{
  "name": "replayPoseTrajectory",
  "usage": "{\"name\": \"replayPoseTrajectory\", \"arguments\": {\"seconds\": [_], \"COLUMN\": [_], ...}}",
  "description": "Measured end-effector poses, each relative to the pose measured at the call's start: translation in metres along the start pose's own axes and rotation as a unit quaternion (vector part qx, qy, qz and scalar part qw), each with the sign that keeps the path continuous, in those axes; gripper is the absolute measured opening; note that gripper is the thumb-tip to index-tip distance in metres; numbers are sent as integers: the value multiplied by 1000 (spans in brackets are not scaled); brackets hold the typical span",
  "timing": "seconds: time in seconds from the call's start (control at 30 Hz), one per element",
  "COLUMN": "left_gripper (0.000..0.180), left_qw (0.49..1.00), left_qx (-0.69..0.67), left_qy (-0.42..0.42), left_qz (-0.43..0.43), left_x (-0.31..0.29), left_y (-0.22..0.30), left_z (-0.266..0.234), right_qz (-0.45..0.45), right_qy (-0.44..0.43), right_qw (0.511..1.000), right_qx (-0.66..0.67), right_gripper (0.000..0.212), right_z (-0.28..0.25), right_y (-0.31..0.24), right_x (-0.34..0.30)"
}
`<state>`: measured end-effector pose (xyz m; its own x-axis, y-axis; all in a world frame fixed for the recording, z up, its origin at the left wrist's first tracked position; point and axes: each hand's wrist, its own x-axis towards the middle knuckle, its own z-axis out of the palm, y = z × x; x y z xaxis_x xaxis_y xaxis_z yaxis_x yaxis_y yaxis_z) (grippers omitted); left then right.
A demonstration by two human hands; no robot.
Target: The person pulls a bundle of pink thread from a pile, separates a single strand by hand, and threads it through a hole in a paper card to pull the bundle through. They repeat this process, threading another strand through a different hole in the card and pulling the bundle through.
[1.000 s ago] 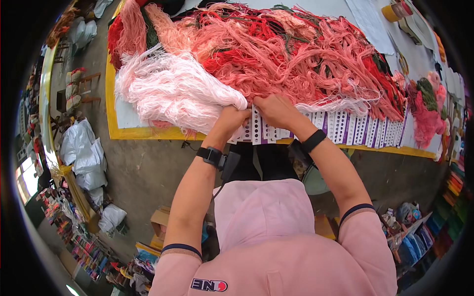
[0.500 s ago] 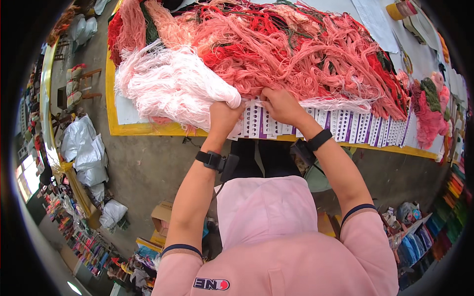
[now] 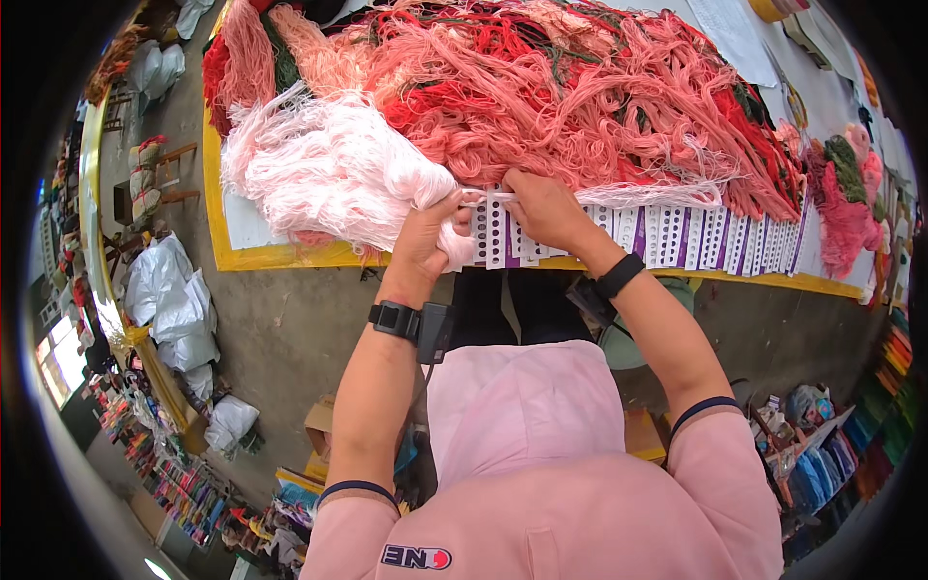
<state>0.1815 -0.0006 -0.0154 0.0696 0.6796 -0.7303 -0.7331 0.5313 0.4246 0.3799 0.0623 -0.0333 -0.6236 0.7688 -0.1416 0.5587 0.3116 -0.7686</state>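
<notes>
While gripping the pale pink thread hank (image 3: 319,169) in the left hand (image 3: 421,235), pinches a narrow white strand (image 3: 493,196) in the right hand (image 3: 549,213), above punched cards (image 3: 497,238) along the yellow-edged table (image 3: 290,258).

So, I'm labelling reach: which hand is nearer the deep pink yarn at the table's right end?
Right: the right hand is left of the deep pink yarn, apart from it; the left hand is farther left, holding pale pink thread.

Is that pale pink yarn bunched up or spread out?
Both: the pale pink yarn is bunched together beside the left hand, while farther left it fans loosely over the table.
</notes>
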Motion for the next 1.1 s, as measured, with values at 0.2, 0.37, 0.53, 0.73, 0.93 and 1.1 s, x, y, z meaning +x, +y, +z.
{"name": "replayPoseTrajectory", "arguments": {"seconds": [0.2,0.37,0.53,0.73,0.93,1.1], "left_gripper": [25,40,38,31,25,27], "left_qw": [977,585,576,930,930,888], "left_qx": [148,697,704,319,137,-5], "left_qy": [-156,-178,-179,-31,78,217], "left_qz": [-5,376,376,183,331,406], "left_x": [-9,-2,8,-14,-65,-66], "left_y": [-3,-11,-5,56,160,162], "left_z": [3,1,3,-13,-108,-93], "right_qz": [30,108,25,69,105,126], "right_qy": [16,0,-20,-18,-12,-46], "right_qw": [996,956,997,996,994,967], "right_qx": [83,272,74,56,-16,217], "right_gripper": [19,19,15,12,11,16], "right_z": [-2,-9,-10,-10,-7,-5], "right_y": [7,9,2,6,-2,15], "right_x": [3,6,12,15,15,14]}}
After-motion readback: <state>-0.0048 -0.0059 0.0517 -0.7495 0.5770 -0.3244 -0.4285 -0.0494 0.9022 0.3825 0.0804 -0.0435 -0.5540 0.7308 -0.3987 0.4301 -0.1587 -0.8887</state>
